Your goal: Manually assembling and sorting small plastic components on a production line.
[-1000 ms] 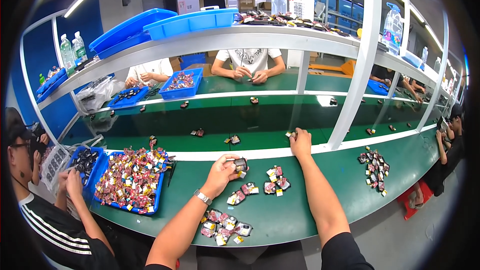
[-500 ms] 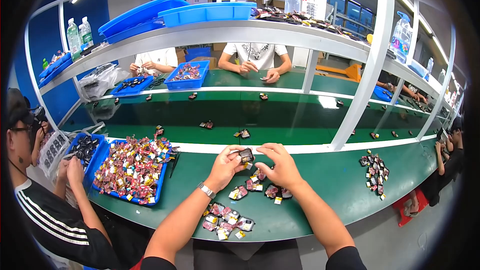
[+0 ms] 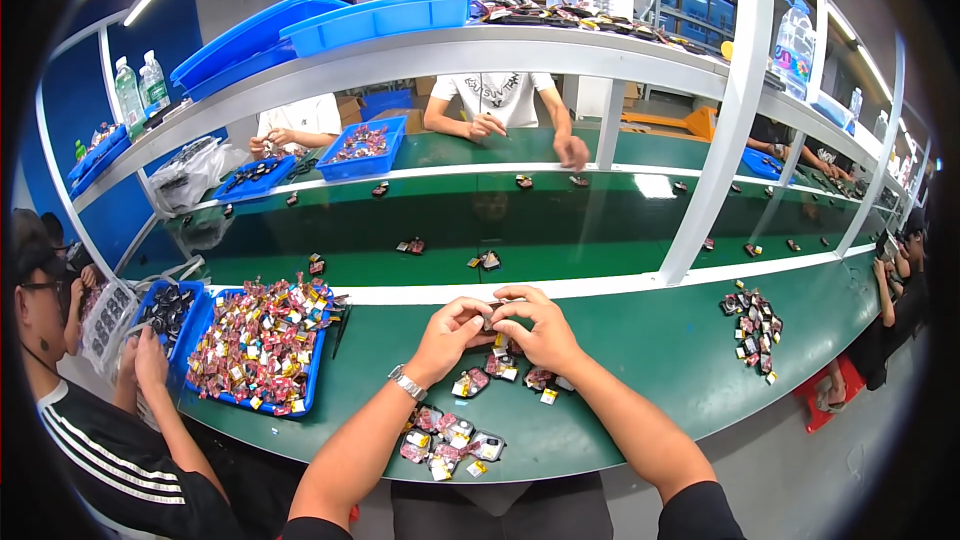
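A small dark plastic case is pinched between both hands above the green table, mostly hidden by the fingers. My left hand, with a metal-band watch on its wrist, grips it from the left. From the right, my right hand closes its thumb and fingers on the same case. Just below the hands lie several small black-cased electronic assemblies with pinkish film and white-and-yellow parts. Nearer the table's front edge sits another cluster of such assemblies.
At left, a blue tray is heaped with pink, white and yellow parts, beside a tray of black cases. More assemblies lie at right. A white metal post rises ahead. A co-worker sits at left; assemblies dot the green strip beyond.
My right hand has moved in and closed on the case, which my left hand alone held before. The view has shifted slightly. Across the table, a co-worker's hand has reached out to the side.
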A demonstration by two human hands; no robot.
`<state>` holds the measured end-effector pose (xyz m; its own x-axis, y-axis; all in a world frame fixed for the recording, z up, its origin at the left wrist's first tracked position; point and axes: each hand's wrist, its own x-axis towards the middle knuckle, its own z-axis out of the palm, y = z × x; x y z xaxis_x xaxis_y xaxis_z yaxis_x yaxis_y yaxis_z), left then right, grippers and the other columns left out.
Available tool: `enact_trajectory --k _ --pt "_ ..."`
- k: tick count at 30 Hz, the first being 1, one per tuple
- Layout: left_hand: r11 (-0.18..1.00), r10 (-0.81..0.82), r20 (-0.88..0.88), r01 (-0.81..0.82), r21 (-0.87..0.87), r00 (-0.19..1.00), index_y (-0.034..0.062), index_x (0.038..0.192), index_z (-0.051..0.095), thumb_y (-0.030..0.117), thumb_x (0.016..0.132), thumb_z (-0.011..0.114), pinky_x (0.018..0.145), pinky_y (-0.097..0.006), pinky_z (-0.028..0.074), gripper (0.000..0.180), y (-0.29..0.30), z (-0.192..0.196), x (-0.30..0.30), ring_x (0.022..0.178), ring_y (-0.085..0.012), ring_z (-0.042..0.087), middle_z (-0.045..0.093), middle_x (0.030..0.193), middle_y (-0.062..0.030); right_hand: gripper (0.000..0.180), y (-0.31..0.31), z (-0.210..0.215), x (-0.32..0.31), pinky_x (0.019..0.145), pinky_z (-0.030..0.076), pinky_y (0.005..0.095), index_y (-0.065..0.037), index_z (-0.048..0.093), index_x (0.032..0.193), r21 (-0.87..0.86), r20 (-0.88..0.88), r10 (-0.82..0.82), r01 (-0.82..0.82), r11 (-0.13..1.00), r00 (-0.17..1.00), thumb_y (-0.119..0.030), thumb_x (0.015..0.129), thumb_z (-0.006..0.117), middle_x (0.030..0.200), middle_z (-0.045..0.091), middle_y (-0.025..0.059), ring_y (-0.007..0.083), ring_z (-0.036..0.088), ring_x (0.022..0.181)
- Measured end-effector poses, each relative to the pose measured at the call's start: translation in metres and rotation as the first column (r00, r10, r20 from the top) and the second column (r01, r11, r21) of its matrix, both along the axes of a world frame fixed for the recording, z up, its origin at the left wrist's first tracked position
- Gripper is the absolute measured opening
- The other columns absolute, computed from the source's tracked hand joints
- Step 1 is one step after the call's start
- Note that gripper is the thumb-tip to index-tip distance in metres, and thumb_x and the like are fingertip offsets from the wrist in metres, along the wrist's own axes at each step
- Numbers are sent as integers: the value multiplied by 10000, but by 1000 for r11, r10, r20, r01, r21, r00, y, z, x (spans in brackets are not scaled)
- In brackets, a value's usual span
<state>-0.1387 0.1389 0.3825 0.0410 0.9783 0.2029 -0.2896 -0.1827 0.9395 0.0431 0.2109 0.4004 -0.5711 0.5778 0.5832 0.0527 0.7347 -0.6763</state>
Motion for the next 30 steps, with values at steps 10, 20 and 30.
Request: enact_trajectory --k 10,20,30 --pt "1000 2 -81 0 28 997 33 1059 576 72 954 572 896 -323 558 112 -1 1 -2 1040 -148 607 607 1108 -58 85 4 -11 -1 918 487 304 -19 697 950 -405 -162 183 -235 884 970 -39 875 663 1248 540 101 162 582 1085" --pt "999 1 -70 1 32 998 33 1018 520 71 961 566 861 -306 565 83 1 -3 -2 987 -133 620 603 1032 -46 103 5 -19 -4 872 510 293 -18 695 961 -398 -201 189 -256 881 961 -54 869 664 1238 565 100 153 599 1030" --pt "1000 4 -35 -5 -13 999 52 1007 522 108 978 543 837 -314 567 67 3 -5 -4 932 -124 626 621 985 -45 117 4 -16 -2 908 496 322 -34 694 982 -499 -224 166 -259 827 960 -83 881 662 1259 571 91 166 569 1113"
